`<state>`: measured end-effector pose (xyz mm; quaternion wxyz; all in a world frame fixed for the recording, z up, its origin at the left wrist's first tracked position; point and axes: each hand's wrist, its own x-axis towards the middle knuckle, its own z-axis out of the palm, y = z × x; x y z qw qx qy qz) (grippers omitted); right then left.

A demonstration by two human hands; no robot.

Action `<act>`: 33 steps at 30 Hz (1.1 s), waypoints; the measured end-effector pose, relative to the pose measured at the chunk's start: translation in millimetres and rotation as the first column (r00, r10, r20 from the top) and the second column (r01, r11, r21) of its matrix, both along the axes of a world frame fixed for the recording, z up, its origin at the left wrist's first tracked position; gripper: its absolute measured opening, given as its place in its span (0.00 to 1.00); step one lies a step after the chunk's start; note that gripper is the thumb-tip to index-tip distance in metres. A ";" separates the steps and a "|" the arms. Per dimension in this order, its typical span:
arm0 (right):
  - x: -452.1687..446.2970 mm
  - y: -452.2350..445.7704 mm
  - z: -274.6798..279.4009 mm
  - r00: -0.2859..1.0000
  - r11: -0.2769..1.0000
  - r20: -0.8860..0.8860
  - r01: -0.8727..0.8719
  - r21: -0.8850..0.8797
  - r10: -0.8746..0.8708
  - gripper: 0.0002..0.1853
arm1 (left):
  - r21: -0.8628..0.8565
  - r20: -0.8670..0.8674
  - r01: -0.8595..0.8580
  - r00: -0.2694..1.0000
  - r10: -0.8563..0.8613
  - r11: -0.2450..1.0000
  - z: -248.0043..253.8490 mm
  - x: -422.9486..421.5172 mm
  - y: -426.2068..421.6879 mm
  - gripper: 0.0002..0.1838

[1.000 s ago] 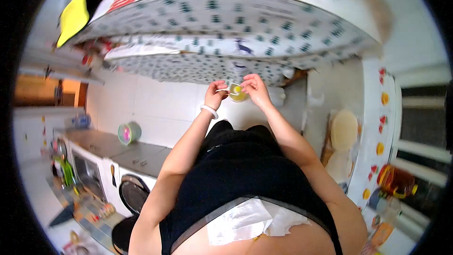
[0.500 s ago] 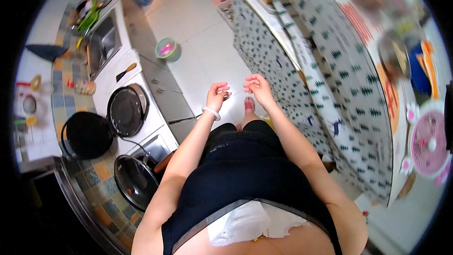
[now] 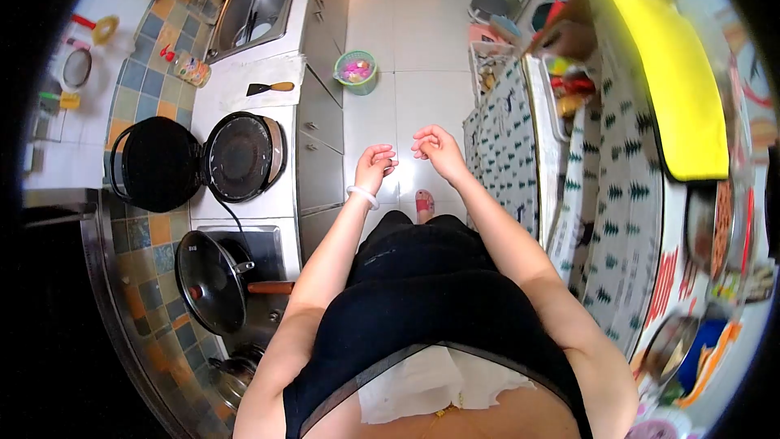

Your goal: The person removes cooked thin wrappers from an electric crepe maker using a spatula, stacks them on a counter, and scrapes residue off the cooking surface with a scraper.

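Observation:
My left hand (image 3: pixel 375 165), with a white bracelet (image 3: pixel 363 196) at the wrist, hovers in front of my body above the floor. Its fingers are loosely bent, and I see nothing in them. A short gap away, my right hand (image 3: pixel 437 150) is raised at the same height, fingers half curled and likewise bare. Neither hand touches the other or any surface. The nearest thing beyond them is a green basket (image 3: pixel 356 73) with pink contents on the floor. To the left, an electric griddle (image 3: pixel 240 157) stands on the counter with its black lid (image 3: pixel 157 164) folded open.
On the left counter (image 3: pixel 223 106) are a spatula (image 3: pixel 270 89), a soap bottle (image 3: pixel 188 67), a sink (image 3: pixel 258 4) and a lidded pan (image 3: pixel 211 283). At right, tree-patterned cloth (image 3: pixel 504 146) covers shelving, with a bright yellow sheet (image 3: pixel 670 73) above it. Tiled floor (image 3: pixel 431 41) runs between.
My view has turned, so the counter stands more upright and the basket sits further right. A yellow sheet has come into view at right. Both hands keep nearly the same pose.

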<state>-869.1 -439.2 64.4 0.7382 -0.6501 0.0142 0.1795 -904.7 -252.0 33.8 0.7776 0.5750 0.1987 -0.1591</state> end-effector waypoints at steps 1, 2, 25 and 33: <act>16.1 4.5 0.8 0.999 0.999 -0.001 -0.037 -0.009 0.037 0.09 | -0.011 0.005 -0.038 0.999 0.038 0.999 -0.3 9.0 1.8 0.15; 30.5 9.4 1.6 0.997 0.997 -0.005 -0.075 -0.015 0.075 0.09 | -0.018 0.008 -0.076 0.997 0.076 0.997 0.0 15.9 4.4 0.15; 244.2 255.8 -41.0 0.705 0.687 0.015 -0.686 -0.241 0.709 0.08 | -0.013 -0.062 -0.581 0.813 0.580 0.814 -15.9 133.9 205.9 0.15; 274.2 340.3 -60.0 0.538 0.458 0.163 -0.476 -0.751 0.827 0.13 | -0.047 -0.076 -0.632 0.774 0.629 0.773 -11.8 136.0 245.2 0.18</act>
